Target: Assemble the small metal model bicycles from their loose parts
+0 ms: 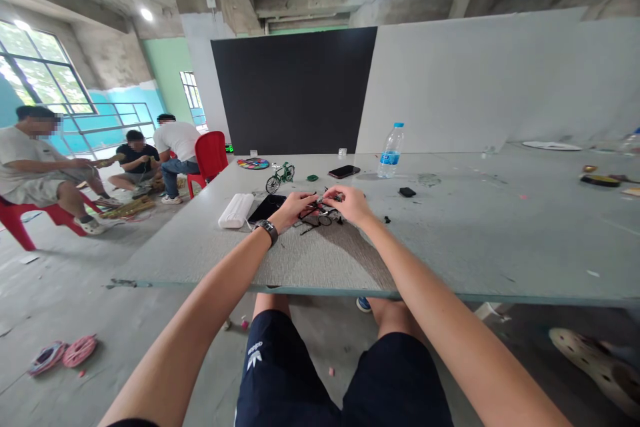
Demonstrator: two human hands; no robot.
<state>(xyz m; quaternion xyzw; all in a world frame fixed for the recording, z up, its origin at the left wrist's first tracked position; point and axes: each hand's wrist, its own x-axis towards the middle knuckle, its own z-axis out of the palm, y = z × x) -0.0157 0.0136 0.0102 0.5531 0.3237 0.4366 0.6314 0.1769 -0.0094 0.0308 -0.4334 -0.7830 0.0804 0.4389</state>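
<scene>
My left hand [296, 207], with a dark watch [269, 232] on its wrist, is closed in a pinch on a small dark part. Facing it, my right hand [350, 203] also pinches at something small, its fingertips nearly meeting the left ones. What lies between the right fingers is too small to make out. Just under both hands, thin black model parts [313, 221] lie on the table, including a round black ring [325, 220] like a small wheel. An assembled green model bicycle [281, 177] stands upright beyond my left hand.
A white case [236, 211] and a black flat object [267, 208] lie left of my hands. Behind stand a phone [345, 172], a water bottle [391, 152] and a small green piece [312, 178]. A black lump [407, 192] lies rightward. Several people sit at far left.
</scene>
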